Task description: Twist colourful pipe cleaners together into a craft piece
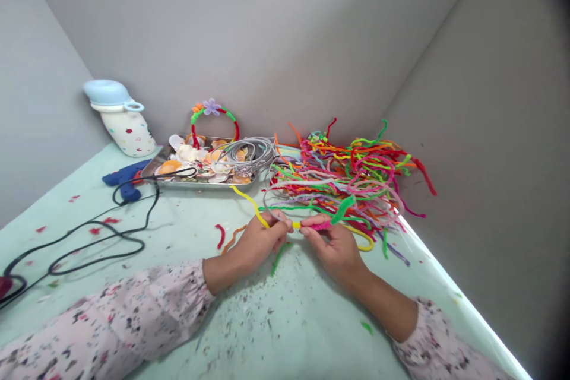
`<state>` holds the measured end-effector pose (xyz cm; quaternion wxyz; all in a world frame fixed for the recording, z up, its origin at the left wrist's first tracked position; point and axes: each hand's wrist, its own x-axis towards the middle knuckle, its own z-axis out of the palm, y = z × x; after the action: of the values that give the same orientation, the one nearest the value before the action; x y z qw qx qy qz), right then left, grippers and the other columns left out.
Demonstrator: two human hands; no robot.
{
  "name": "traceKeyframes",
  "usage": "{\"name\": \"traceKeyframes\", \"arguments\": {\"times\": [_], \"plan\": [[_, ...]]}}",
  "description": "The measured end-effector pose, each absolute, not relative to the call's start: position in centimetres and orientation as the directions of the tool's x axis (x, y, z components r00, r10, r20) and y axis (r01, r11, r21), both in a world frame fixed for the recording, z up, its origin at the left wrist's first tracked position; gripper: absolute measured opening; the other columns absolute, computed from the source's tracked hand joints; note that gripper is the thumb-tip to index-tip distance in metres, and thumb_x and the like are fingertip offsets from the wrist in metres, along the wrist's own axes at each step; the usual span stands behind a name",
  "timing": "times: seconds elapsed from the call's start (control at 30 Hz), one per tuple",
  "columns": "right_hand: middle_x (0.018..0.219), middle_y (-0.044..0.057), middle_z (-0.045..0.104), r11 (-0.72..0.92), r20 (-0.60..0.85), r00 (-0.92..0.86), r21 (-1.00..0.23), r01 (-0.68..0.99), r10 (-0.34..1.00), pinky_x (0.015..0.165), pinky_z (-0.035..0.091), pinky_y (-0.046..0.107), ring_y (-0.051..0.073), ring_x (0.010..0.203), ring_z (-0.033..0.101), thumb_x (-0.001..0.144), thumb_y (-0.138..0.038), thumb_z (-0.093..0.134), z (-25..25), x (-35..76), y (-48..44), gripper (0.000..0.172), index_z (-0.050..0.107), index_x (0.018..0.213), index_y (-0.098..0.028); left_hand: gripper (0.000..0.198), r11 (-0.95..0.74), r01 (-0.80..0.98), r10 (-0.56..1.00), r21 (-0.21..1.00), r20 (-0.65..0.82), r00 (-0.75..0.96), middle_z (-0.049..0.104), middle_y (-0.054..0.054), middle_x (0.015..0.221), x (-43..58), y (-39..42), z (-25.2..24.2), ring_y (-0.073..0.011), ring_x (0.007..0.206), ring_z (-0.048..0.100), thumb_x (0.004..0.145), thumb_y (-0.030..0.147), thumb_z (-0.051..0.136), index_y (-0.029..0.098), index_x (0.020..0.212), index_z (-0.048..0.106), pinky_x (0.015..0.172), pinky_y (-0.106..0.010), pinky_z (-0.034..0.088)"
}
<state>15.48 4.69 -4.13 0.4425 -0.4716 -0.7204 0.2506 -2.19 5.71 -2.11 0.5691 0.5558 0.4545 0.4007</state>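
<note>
Near the middle of the table, my left hand pinches a yellow pipe cleaner together with a thin grey wire. One yellow end rises up and left from my fingers. Just to the right, my right hand has its fingertips closed on the same strand, where yellow wrapping meets a pink part. A green fuzzy end sticks out above my right hand. A short yellow stretch shows between the fingertips of both hands. The grey wire curves up behind them.
A metal tray holds shells, a coil of grey wire and a decorated hoop. Many pipe cleaners are heaped at the back right. At left are a blue glue gun, its black cord and a bottle.
</note>
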Motion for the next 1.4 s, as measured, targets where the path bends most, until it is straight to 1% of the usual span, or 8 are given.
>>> {"name": "traceKeyframes", "arguments": {"times": [0.53,0.7,0.77,0.87,1.0,1.17,1.27,1.4], "plan": [[0.083,0.004,0.069,0.728,0.647,-0.378,-0.436,0.529,0.662,0.072,0.051,0.035,0.019,0.08,0.064,0.089,-0.015,0.051,-3.9,15.7,4.4,0.016,0.061,0.097,-0.024,0.025,0.026,0.058,0.961,0.998,-0.041,0.275,0.037,0.005,0.048,-2.6,6.0,-3.2,-0.0086,0.045,0.029,0.077,0.031,0.057,0.019,0.057,0.048,0.045,-0.025,0.02],[0.086,0.005,0.07,0.766,0.669,-0.403,-0.424,0.483,0.624,0.073,0.051,0.035,0.019,0.082,0.064,0.087,-0.013,0.053,-3.9,15.7,4.4,0.017,0.063,0.095,-0.024,0.027,-0.002,0.108,0.963,0.994,-0.027,0.267,0.037,0.006,0.048,-2.8,6.1,-3.3,-0.0083,0.045,0.03,0.078,0.031,0.056,0.018,0.057,0.045,0.045,-0.025,0.02],[0.086,0.004,0.07,0.724,0.641,-0.357,-0.503,0.472,0.679,0.075,0.05,0.035,0.019,0.083,0.064,0.087,-0.016,0.056,-4.0,15.6,4.4,0.013,0.064,0.094,-0.024,0.027,0.019,0.095,0.959,0.995,-0.045,0.279,0.037,0.006,0.048,-2.7,6.0,-3.0,-0.008,0.045,0.031,0.079,0.033,0.056,0.018,0.058,0.046,0.045,-0.024,0.022],[0.085,0.004,0.069,0.526,0.48,-0.217,-0.751,0.4,0.85,0.074,0.05,0.034,0.019,0.08,0.064,0.087,-0.028,0.06,-4.0,15.6,4.6,0.008,0.066,0.091,-0.023,0.026,0.035,0.045,0.942,0.998,-0.047,0.331,0.042,0.006,0.052,-2.7,5.8,-2.5,-0.0082,0.047,0.037,0.08,0.038,0.058,0.017,0.066,0.05,0.047,-0.024,0.027],[0.074,0.001,0.066,0.193,0.184,-0.084,-0.976,0.103,0.979,0.063,0.047,0.027,0.015,0.067,0.059,0.085,-0.041,0.062,-4.0,15.9,5.4,0.02,0.064,0.084,-0.021,0.027,-0.035,0.01,0.909,0.999,0.028,0.415,0.048,0.005,0.064,-2.5,5.6,-2.7,-0.0084,0.056,0.043,0.075,0.038,0.069,0.016,0.085,0.055,0.052,-0.022,0.033],[0.068,-0.001,0.062,-0.012,0.002,-0.062,-0.977,-0.213,0.998,0.052,0.041,0.022,0.011,0.059,0.055,0.077,-0.043,0.07,-4.0,16.2,6.2,0.026,0.062,0.08,-0.019,0.021,-0.072,0.021,0.943,0.997,0.061,0.326,0.047,0.006,0.067,-2.2,5.3,-3.1,-0.0087,0.06,0.043,0.078,0.027,0.065,0.016,0.091,0.053,0.055,-0.021,0.036],[0.064,-0.002,0.061,-0.084,-0.066,-0.073,-0.957,-0.278,0.995,0.049,0.039,0.021,0.01,0.055,0.053,0.073,-0.043,0.074,-3.9,16.2,6.3,0.027,0.061,0.077,-0.019,0.018,-0.09,0.032,0.965,0.995,0.08,0.25,0.047,0.005,0.068,-2.2,5.1,-2.8,-0.0091,0.06,0.044,0.079,0.026,0.063,0.017,0.09,0.053,0.056,-0.021,0.036],[0.062,-0.002,0.06,-0.13,-0.096,-0.123,-0.943,-0.306,0.988,0.049,0.039,0.021,0.01,0.054,0.052,0.073,-0.042,0.073,-3.7,16.1,6.2,0.026,0.06,0.075,-0.019,0.027,-0.139,0.044,0.963,0.989,0.125,0.239,0.051,0.004,0.073,-2.3,5.0,-2.6,-0.0101,0.062,0.047,0.08,0.025,0.062,0.02,0.105,0.053,0.055,-0.021,0.038]]}}
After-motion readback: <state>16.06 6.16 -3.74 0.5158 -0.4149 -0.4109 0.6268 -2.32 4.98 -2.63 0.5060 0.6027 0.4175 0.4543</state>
